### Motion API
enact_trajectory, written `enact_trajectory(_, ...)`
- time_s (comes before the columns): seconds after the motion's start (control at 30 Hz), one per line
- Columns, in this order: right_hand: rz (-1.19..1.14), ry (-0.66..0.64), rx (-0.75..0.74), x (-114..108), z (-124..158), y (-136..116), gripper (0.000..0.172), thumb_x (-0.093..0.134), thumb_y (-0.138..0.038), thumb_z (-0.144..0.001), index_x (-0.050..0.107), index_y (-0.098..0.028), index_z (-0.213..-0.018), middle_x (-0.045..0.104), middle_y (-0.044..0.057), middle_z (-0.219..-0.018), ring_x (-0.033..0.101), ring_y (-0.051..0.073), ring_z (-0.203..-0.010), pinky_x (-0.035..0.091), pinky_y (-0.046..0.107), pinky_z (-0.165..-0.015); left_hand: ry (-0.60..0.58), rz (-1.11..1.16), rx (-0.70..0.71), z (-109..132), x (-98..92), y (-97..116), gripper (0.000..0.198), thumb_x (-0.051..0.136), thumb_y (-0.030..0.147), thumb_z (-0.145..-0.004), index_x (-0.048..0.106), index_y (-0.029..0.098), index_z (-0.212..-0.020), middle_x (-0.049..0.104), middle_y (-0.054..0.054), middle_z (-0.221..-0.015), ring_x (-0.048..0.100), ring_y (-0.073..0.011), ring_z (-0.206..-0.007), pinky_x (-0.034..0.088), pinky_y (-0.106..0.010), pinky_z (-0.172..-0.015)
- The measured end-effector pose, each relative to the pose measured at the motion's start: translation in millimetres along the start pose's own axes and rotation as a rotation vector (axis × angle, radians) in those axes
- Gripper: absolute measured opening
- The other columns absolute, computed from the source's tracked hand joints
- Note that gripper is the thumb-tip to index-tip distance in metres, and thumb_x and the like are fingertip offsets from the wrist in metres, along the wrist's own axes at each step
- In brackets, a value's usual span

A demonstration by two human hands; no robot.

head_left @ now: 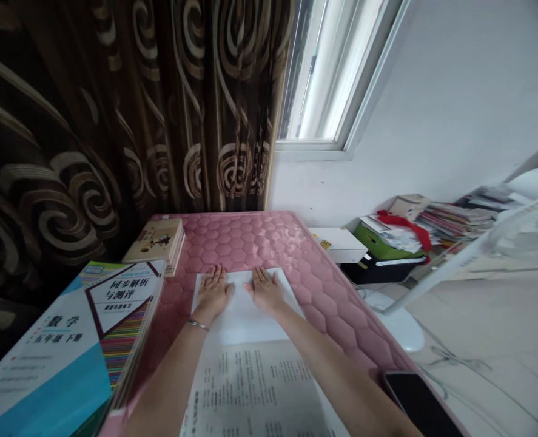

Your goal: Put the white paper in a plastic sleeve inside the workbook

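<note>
Both my hands lie flat, palms down, side by side on the far part of a white sheet of paper (245, 325) spread on a pink quilted table top (250, 240). My left hand (214, 293) has its fingers together and a thin bracelet on the wrist. My right hand (264, 290) rests just to its right, fingers spread a little. Nearer to me, a printed page of text (255, 388) lies under my forearms. Neither hand grips anything.
A stack of workbooks with a blue and white cover (68, 352) sits at the near left, a smaller book pile (159, 240) behind it. A dark phone (421, 403) lies at the table's right edge. A curtain, a window, a white fan stand and cluttered books are around.
</note>
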State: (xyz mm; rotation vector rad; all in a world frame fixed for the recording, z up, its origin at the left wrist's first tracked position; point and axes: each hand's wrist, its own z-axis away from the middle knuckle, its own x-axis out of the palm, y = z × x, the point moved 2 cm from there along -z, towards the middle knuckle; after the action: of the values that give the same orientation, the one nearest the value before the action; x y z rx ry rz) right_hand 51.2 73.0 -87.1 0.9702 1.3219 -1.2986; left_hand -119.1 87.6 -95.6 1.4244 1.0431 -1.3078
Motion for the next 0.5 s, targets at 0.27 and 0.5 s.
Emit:
enact_trajectory(0.27, 0.076, 0.061, 0.169, -3, 4, 44, 0.069, 0.014, -0.049, -0.098, 0.027, -0.004, -0.150, 0.026, 0.016, -0.157, 0.019, 0.026, -0.146, 0.011, 0.050, -0.118, -0.014, -0.017, -0.126, 10, -5.1, -22, 0.065, 0.022, 0.045, -0.096, 0.029, 0.009, -0.150, 0.018, -0.012, -0.159, 0.016, -0.0243, -0.147, 0.010, -0.049, -0.119)
enact_trajectory(0.5, 0.082, 0.028, 0.177, -5, 9, 52, 0.066, 0.012, -0.048, -0.099, 0.024, -0.011, -0.152, 0.021, 0.011, -0.159, 0.013, 0.024, -0.148, 0.010, 0.054, -0.117, 0.025, -0.047, -0.202, 15, -3.4, -36, 0.070, 0.022, 0.049, -0.095, 0.031, 0.005, -0.148, 0.019, -0.017, -0.158, 0.019, -0.0262, -0.147, 0.012, -0.049, -0.118)
